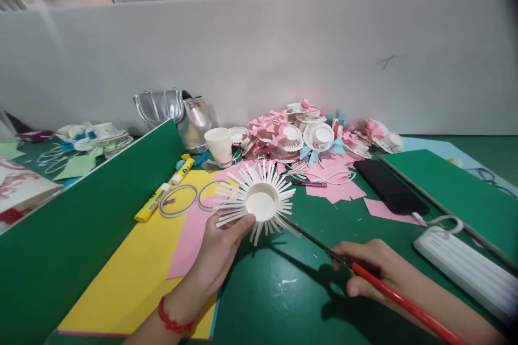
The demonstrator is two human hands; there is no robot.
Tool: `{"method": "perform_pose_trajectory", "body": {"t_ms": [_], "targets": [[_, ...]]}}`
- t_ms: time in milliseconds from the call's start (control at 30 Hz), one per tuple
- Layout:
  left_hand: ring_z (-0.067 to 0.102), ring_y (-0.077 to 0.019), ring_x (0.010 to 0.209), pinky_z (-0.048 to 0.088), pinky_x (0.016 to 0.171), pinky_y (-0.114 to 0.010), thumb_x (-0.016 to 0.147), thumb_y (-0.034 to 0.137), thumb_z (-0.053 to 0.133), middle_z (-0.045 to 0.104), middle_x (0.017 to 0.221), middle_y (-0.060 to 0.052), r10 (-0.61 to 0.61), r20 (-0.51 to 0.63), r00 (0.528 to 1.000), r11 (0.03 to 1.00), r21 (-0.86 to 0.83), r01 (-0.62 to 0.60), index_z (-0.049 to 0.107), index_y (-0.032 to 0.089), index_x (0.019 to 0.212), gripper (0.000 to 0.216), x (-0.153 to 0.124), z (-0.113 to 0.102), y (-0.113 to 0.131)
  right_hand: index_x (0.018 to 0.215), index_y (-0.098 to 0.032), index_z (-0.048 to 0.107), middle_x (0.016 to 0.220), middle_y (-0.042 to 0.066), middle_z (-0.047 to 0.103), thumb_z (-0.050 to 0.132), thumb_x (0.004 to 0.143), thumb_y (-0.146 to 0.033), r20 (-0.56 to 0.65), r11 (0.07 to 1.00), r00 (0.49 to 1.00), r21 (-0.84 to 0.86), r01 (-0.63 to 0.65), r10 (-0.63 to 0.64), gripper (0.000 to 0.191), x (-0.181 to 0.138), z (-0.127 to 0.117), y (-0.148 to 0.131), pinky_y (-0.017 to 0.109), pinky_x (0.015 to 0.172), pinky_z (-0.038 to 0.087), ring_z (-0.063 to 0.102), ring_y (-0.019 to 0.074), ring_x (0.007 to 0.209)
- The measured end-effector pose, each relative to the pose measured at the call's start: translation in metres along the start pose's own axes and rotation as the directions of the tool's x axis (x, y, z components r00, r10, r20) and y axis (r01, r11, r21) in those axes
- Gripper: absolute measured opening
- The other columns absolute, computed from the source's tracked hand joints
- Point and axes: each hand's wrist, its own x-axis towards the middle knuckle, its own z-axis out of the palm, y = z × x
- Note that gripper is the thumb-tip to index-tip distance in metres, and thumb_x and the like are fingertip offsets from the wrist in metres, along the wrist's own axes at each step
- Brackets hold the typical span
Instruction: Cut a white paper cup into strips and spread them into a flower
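Note:
My left hand (220, 250) holds up a white paper cup (259, 200) whose wall is cut into many thin strips that fan outward; the fingers pinch its lower left side. My right hand (370, 269) is closed on red-handled scissors (343, 261). Their blades point up and left, and the tips sit at the cup's lower right strips. A red cord circles my left wrist. Both hands hover above the green table (283, 291).
Yellow and pink paper sheets (133, 275) lie under my left arm, with two glue sticks (151, 202) and two tape rings (178, 200) beyond. An uncut paper cup (219, 145), a silver bag (178, 116), a heap of finished paper flowers (311, 135), a black phone (390, 186) and a white power strip (465, 267) surround the spot.

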Motion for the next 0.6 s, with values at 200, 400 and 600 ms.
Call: {"method": "perform_pose_trajectory", "body": {"t_ms": [200,400,600], "targets": [[0.063,-0.0148,0.082,0.050,0.079,-0.025,0.059,0.018,0.080,0.072,0.085,-0.003,0.017,-0.018,1.000,1.000,0.027,-0.016,0.068,0.014,0.084,0.028,-0.0003,0.0001,0.0003,0.083,-0.016,0.063,0.058,-0.005,0.035,0.030,0.072,-0.080,0.064,1.000,0.998,-0.011,0.001,0.000,0.073,0.0037,0.0009,-0.0002,0.022,0.051,0.030,0.031,0.0126,0.054],[0.063,-0.0126,0.078,0.051,0.075,-0.022,0.061,0.017,0.079,0.071,0.082,-0.001,0.004,-0.013,1.000,1.000,0.004,-0.004,0.067,0.015,0.083,0.025,0.0003,-0.0004,-0.0001,0.078,-0.016,0.058,0.064,-0.004,0.036,0.029,0.071,-0.081,0.117,1.000,0.993,-0.018,-0.020,0.022,0.071,0.0059,-0.0002,0.0002,0.023,0.051,0.026,0.029,0.0132,0.058],[0.065,-0.0157,0.081,0.052,0.076,-0.025,0.061,0.017,0.079,0.072,0.086,-0.004,-0.072,-0.004,0.997,0.995,-0.069,0.072,0.068,0.013,0.085,0.027,0.0002,0.0004,-0.0016,0.075,-0.016,0.057,0.062,-0.005,0.033,0.031,0.071,-0.081,0.121,0.999,0.991,-0.008,-0.052,0.052,0.070,0.0035,-0.0017,-0.0056,0.023,0.049,0.022,0.025,0.0129,0.058]]}}
